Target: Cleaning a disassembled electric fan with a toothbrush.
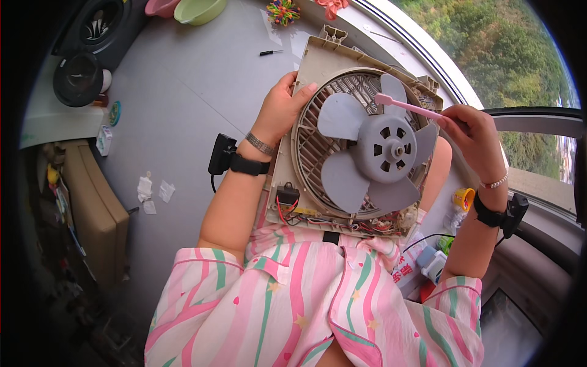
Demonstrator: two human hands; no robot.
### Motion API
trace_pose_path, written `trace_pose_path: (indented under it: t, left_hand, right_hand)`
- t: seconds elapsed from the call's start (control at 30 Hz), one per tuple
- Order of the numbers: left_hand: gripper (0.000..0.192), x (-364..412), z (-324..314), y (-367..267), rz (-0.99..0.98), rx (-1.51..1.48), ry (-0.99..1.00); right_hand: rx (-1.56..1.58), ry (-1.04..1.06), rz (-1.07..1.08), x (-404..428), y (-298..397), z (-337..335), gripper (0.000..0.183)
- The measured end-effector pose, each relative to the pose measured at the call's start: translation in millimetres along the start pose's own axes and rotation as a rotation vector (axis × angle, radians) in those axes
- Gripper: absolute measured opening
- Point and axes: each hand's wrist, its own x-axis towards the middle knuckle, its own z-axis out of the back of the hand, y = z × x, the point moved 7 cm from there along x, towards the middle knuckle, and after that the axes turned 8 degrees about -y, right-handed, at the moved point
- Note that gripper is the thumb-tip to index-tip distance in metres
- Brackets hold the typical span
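Observation:
An opened box fan's beige plastic housing (284,160) rests tilted on my lap, its inside facing me. My left hand (286,108) grips the housing's left edge, thumb on top near the round grille (312,169). In my right hand (472,130) is a pink toothbrush (412,108), held by its handle end. Its head lies over the upper part of the grey fan blades (344,117); whether it touches them I cannot tell. The grey hub (385,149) has a ring of slots around a metal shaft. Red and black wires (357,225) run along the housing's lower edge beside a black electrical component (287,196).
A black-handled screwdriver (270,52) and white tissues (145,188) lie on the grey floor. At right are a window (504,59), a yellow container (464,198) and a plastic bag (406,264). A tan upholstered seat (91,206) and a front-loading washing machine (98,23) stand left.

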Motion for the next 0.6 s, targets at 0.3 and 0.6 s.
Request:
trace_pose_path:
  t: [0.3,0.6]
  left_hand:
    - [0.069,-4,-1,-1,0.045,0.026,-0.005]
    - [0.072,1,1,-2,0.031,0.06,-0.006]
  right_hand:
    - [0.119,-0.047,-0.015,-15,-18,-23,0.024]
    - [0.429,-0.249,-0.218,-69,-48,-61,0.022]
